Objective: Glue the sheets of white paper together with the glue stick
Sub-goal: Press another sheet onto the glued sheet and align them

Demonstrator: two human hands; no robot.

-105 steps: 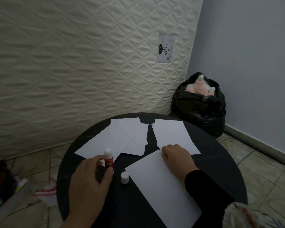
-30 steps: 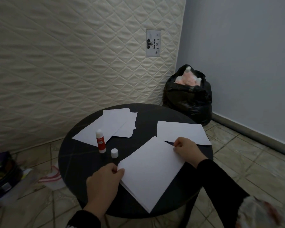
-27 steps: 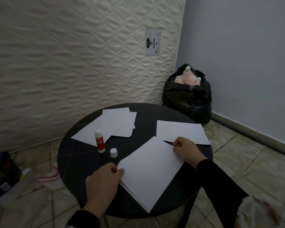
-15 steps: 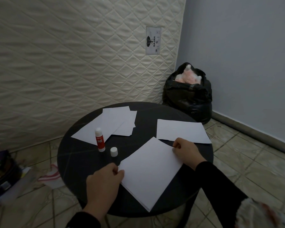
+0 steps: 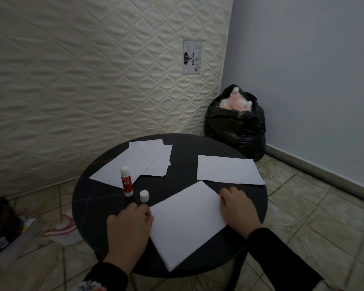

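The round black table carries loose white sheets at its far side, kept out of the way. The near paper stack lies diagonally; the left hand and right hand pinch opposite edges, probably squaring the layers. The glue stick stands upright, uncapped and in reach, its cap just beside it.

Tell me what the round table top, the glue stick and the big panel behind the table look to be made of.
Table top: hard, dark, smooth with a dull sheen and pale streaks; stone-look laminate or painted board, cannot tell which.
Glue stick: smooth plastic tube, red label, uncapped; its white cap stands beside it.
Panel: looks like an upright mattress, cream quilted fabric with diamond stitching and a sewn label.
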